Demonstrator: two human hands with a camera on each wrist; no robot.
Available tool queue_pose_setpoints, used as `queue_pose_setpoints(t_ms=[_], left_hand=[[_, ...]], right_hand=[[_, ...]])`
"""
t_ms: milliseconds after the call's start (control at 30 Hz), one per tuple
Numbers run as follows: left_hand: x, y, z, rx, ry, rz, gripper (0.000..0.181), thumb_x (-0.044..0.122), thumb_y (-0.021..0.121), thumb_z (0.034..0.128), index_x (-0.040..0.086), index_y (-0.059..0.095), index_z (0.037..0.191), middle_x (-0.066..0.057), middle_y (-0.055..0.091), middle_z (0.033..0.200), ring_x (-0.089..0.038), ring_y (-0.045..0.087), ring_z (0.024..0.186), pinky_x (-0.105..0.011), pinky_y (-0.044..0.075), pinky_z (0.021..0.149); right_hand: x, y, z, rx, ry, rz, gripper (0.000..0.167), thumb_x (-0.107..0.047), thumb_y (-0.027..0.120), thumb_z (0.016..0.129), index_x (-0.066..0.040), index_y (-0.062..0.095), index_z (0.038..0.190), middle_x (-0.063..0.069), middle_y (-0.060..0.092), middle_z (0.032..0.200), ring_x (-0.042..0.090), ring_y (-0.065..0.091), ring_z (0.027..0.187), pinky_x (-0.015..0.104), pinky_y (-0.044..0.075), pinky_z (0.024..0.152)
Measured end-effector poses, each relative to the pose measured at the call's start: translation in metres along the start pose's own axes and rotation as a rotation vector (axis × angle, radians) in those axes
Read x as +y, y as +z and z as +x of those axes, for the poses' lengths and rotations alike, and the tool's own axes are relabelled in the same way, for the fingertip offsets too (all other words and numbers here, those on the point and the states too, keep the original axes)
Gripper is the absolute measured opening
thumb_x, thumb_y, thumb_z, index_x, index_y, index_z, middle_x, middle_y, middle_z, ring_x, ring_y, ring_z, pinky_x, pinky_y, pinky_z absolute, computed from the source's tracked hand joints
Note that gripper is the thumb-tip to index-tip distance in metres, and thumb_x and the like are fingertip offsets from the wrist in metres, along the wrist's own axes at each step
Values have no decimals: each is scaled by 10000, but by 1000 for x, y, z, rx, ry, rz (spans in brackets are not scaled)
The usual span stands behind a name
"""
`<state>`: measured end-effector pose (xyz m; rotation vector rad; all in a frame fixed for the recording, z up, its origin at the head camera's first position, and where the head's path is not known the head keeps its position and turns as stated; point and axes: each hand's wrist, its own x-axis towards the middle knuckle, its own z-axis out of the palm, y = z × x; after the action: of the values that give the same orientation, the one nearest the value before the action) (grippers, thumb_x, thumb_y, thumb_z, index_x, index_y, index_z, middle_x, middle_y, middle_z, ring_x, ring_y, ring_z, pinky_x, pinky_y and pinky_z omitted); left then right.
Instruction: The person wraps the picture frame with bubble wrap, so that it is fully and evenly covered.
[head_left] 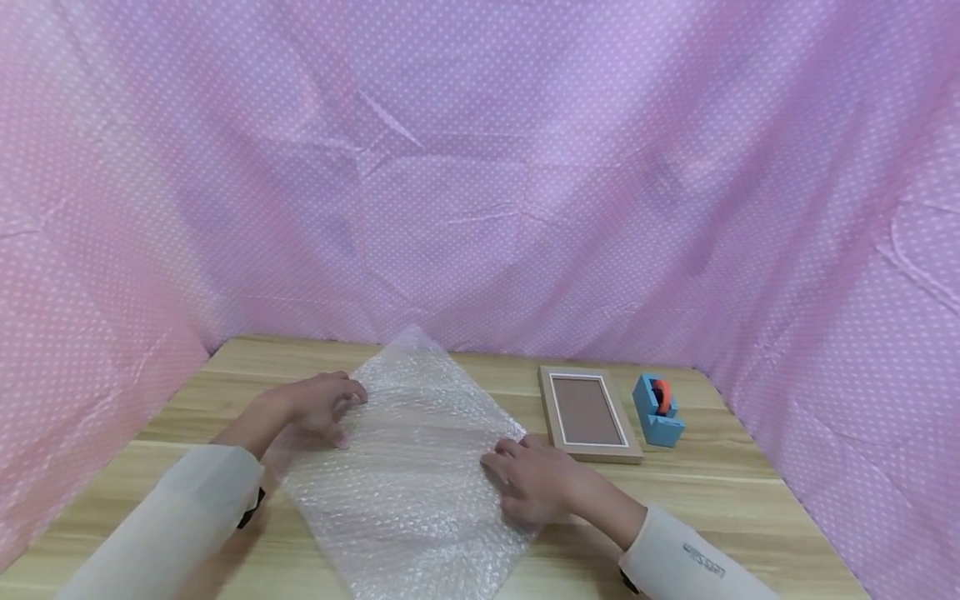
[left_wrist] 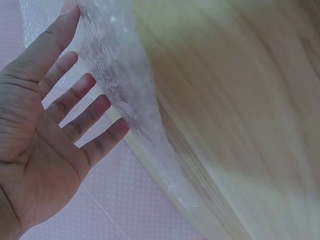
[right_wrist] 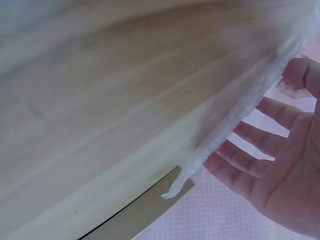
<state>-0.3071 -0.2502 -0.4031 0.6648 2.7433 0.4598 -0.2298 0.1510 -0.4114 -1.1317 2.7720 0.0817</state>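
A sheet of clear bubble wrap [head_left: 412,467] lies on the table in the head view, turned so one corner points to the back. My left hand [head_left: 322,407] touches its left part; in the left wrist view that hand [left_wrist: 55,125] has its fingers spread and fairly straight, fingertips against the wrap [left_wrist: 120,75]. On the wrap's right corner rests my right hand [head_left: 536,479]. The right wrist view shows this hand [right_wrist: 280,155] with extended fingers, their tips along the edge of the wrap [right_wrist: 225,125].
A wooden picture frame [head_left: 633,456] with a white inner border lies right of the wrap, just beyond my right hand. Farther right stands a blue tape dispenser [head_left: 663,432] with an orange roll. Pink dotted cloth [head_left: 480,208] hangs behind and beside the wooden table [head_left: 712,500].
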Motion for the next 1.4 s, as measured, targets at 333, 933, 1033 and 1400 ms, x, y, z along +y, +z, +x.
queue_pose_setpoints(t_ms=[333,933,1033,1400], left_hand=[[3,3,11,-9,20,9,773,298,935,706,141,621,1394,-113,559,1292,-362,546,1200,-626,443,1048],[16,3,15,-21,2,-6,738,265,911,752,137,608,1413,-137,533,1366,-411,507,1278,-657,403,1078],[17,2,13,-21,8,-3,733,271,910,753,136,609,1407,-140,532,1362,-414,509,1272,-659,409,1073],[22,2,9,-39,-21,-2,710,282,909,758,165,610,1391,-160,498,1401,-443,472,1304,-679,402,1065]], right_hand=[[-12,-1,-9,-19,-2,-74,664,-422,678,905,-157,500,1487,99,551,1389,363,585,1156,443,607,822],[-3,0,-17,-5,-23,-19,663,-462,707,909,-167,515,1470,107,559,1401,349,596,1162,467,596,857],[-1,-1,-17,-21,-19,1,664,-468,702,919,-177,509,1484,113,549,1432,377,584,1208,497,583,901],[57,-25,-11,97,-40,253,525,-241,671,983,1,545,1432,199,595,1374,349,606,1190,513,528,1007]])
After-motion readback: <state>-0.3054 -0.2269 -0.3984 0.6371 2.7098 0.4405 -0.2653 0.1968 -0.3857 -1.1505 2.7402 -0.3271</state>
